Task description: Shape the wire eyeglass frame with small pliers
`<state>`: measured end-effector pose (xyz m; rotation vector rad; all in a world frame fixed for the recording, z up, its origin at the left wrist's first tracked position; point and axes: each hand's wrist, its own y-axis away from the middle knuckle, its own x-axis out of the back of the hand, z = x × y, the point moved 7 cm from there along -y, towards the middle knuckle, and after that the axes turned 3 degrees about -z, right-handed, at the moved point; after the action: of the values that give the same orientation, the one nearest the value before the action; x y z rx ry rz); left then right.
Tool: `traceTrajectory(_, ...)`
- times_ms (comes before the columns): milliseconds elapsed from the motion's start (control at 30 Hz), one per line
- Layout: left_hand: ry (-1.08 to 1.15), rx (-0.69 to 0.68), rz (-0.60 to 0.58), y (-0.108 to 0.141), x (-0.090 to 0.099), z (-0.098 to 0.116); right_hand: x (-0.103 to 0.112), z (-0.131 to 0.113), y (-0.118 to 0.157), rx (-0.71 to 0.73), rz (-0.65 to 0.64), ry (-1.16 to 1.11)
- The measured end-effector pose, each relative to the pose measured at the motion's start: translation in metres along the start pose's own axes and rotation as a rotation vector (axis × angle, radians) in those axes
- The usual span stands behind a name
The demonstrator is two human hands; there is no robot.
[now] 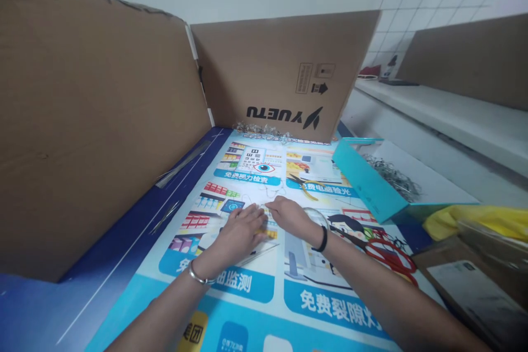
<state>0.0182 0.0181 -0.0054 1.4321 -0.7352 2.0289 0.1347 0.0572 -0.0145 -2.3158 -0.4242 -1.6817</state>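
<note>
My left hand (246, 226) rests palm down on the printed sheet (275, 280), its fingers bent together toward the right; whatever they press on is hidden. Close beside it, my right hand (291, 216) is closed in a pinch, fingertips almost meeting the left ones, on what looks like a thin wire, hard to make out. Fine bent wire pieces (270, 192) lie just beyond the fingertips. Pliers with yellow handles (307, 189) lie farther off. A clear ring-shaped coil (319, 213) is partly behind my right wrist, and red-handled scissors (390, 256) lie by my right forearm.
A turquoise box (367, 181) on the right holds a heap of wire loops (394, 179). Cardboard panels (99, 110) stand at the left and back, with shiny tangled pieces (259, 131) at the foot. Flat clear strips (183, 164) lie left. A yellow bag (474, 220) and brown package (466, 280) sit right.
</note>
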Motion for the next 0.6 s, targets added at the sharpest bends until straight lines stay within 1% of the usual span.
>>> traceTrajectory(167, 0.007, 0.011, -0.025, -0.001, -0.0014, -0.0012, 0.0026, -0.0003, 0.0015, -0.044, -0.054, 0.103)
traceTrajectory(333, -0.009, 0.016, -0.026, -0.0005, -0.0027, -0.0018, 0.0047, -0.0045, 0.002, -0.043, -0.137, 0.229)
traceTrajectory(467, -0.015, -0.003, -0.02, 0.0009, -0.0031, -0.0015, 0.0048, -0.003, 0.0012, -0.056, -0.147, 0.223)
traceTrajectory(600, 0.0, -0.017, -0.003, 0.0025, -0.0031, -0.0027, 0.0018, 0.0038, -0.0012, -0.062, -0.131, 0.178)
